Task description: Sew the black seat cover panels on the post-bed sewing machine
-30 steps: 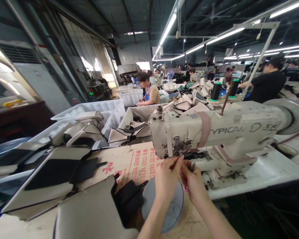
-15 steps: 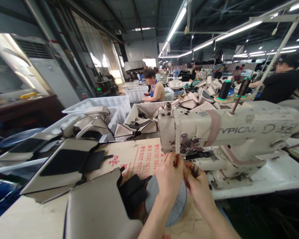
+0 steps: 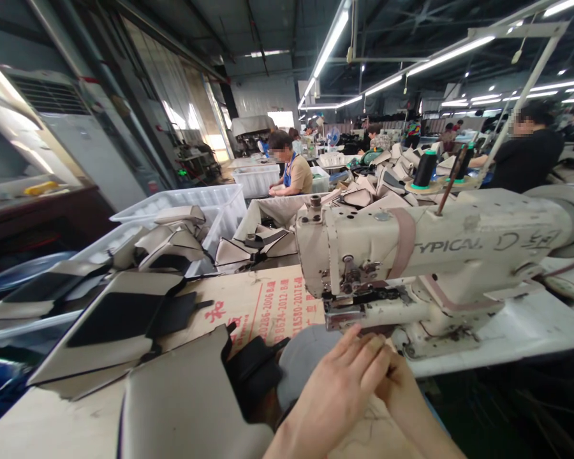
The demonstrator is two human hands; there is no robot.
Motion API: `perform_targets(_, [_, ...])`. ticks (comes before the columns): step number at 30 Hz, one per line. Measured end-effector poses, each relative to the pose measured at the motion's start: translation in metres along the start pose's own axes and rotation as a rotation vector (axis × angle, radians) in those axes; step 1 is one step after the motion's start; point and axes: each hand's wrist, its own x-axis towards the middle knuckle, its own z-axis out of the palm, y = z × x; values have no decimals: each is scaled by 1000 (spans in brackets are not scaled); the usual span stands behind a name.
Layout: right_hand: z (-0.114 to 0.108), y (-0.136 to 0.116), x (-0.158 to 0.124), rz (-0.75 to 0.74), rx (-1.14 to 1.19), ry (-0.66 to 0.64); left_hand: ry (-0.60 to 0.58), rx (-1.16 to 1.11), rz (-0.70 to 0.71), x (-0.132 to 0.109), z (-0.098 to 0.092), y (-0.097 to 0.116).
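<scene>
My left hand (image 3: pixel 347 376) lies over the fingers of my right hand (image 3: pixel 402 382), just in front of the sewing machine's (image 3: pixel 358 236) lower cylinder arm (image 3: pixel 382 315). Its fingers are stretched out; the thumb is hidden. The right hand's fingers are mostly covered, so what they hold, if anything, does not show. Partly behind my left hand is a round grey disc (image 3: pixel 303 357). Left of it, a beige panel piece (image 3: pixel 182 395) with a black strap part (image 3: pixel 253 370) rests on the wooden board (image 3: pixel 268 306).
A second beige and black piece (image 3: pixel 110 319) lies farther left. White plastic bins (image 3: pixel 224 204) hold more such pieces. Black thread cones (image 3: pixel 425 169) stand behind the machine. One co-worker (image 3: pixel 294 169) sits beyond the bins; another person in black (image 3: pixel 526 153) is at the right.
Both hands have dropped from the machine's needle area to below its cylinder arm. My left hand has turned and spread over the right. The view has shifted slightly.
</scene>
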Motion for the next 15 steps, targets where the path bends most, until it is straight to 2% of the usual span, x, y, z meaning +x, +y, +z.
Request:
perform_targets(3, [-26,16,-19,119,-54,-96,-80,8,-23,-11,4,4])
perform_targets(6, [-55,26,-42,205,-117,-148,-69,14,-54,-29,17,10])
perform_targets(8, [-71,25,-55,193,-189,-148,-62,-25,-83,-42,31,17])
perform_targets(10, [-80,20,-64,124,-359,-146,-13,-95,-179,-54,45,27])
perform_targets(12, [-82,15,-68,-5,-615,-164,53,-173,-358,-61,56,37])
perform_targets(15, [-76,16,-67,-203,-959,-158,111,-256,-587,-60,58,50])
